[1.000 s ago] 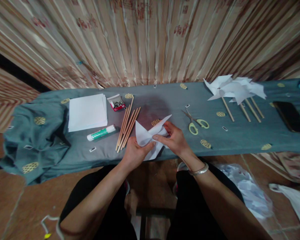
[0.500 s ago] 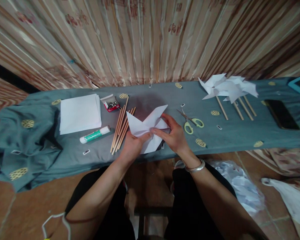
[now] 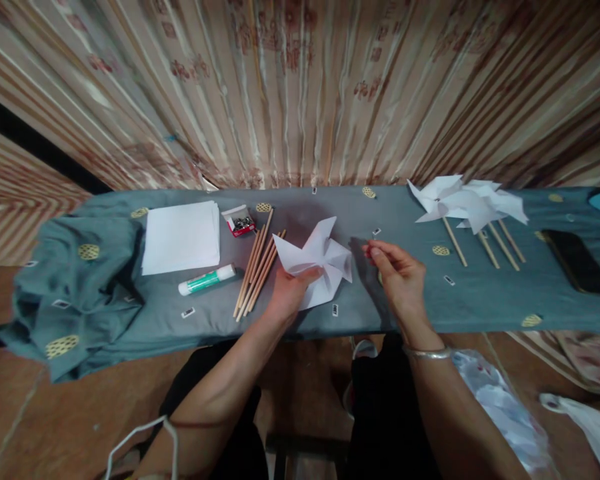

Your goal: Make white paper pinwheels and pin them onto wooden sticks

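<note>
My left hand [image 3: 291, 290] is closed on a white paper pinwheel [image 3: 323, 250], its thumb pressed near the centre where the folded corners meet. The pinwheel's blades stand out around the thumb. To the right of it, my right hand [image 3: 403, 273] is raised over the cloth with thumb and fingertips pinched together. Whatever may be between those fingertips is too small to make out. The scissors are mostly hidden behind this hand; only a trace of pale green handle shows. Wooden sticks [image 3: 260, 267] lie in a bundle just left of my left hand.
A glue stick [image 3: 207, 279], a paper stack [image 3: 181, 238] and a small red-and-white box of metal pins [image 3: 240, 221] lie to the left. Several finished pinwheels [image 3: 473, 203] on sticks and a dark phone [image 3: 579, 261] are at the right. A curtain [image 3: 300, 100] hangs behind.
My right hand has let go of the pinwheel and moved right, over the scissors, fingers pinched. My left hand keeps hold of the pinwheel. The view has shifted slightly.
</note>
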`<state>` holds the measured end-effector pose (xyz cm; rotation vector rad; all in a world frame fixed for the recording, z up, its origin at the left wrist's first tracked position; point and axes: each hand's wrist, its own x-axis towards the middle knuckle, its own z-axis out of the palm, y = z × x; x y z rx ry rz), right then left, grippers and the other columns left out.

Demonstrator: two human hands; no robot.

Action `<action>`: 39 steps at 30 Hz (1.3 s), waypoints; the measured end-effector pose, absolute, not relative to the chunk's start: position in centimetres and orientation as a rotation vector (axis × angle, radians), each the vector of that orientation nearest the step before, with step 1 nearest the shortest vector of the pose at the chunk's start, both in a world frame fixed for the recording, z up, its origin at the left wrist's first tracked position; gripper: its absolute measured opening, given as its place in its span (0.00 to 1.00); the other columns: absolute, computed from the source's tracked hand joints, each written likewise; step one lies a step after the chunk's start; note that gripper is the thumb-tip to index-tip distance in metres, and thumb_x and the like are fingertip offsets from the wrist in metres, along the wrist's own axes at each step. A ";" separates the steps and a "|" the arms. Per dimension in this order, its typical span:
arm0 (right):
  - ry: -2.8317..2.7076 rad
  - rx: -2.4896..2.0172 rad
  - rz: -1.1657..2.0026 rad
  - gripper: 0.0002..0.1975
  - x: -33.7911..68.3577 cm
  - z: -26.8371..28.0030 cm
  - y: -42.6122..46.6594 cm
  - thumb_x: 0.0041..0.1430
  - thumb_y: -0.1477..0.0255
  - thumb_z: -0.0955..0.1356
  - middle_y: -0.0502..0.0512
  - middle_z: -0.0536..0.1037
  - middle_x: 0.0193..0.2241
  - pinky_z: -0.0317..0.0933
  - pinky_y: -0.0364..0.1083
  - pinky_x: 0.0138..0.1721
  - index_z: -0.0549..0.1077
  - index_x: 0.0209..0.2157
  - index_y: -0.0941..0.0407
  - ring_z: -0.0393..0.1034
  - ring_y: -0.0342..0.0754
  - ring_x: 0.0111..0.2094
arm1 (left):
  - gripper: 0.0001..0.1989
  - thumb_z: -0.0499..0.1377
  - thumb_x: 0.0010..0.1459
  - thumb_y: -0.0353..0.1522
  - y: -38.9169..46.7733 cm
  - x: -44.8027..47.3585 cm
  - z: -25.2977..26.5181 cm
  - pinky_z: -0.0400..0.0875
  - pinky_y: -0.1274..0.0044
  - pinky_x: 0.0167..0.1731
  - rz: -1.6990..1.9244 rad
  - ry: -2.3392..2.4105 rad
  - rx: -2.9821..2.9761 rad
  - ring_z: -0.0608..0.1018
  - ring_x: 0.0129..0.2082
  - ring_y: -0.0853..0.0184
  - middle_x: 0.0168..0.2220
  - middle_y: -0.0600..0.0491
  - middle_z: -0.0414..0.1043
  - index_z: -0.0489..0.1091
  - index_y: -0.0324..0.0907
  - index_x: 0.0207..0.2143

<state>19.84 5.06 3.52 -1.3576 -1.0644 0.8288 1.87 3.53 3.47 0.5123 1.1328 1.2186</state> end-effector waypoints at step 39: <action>-2.606 -1.279 0.177 0.12 -2.3 3.8 18.3 0.57 0.77 0.65 0.70 0.75 0.50 0.53 0.57 0.62 0.79 0.39 0.63 0.62 0.60 0.57 | 0.15 0.67 0.38 0.25 5.4 -15.5 8.8 0.76 0.78 0.38 1.963 1.108 0.192 0.80 0.37 0.65 0.34 0.53 0.80 0.76 0.41 0.33</action>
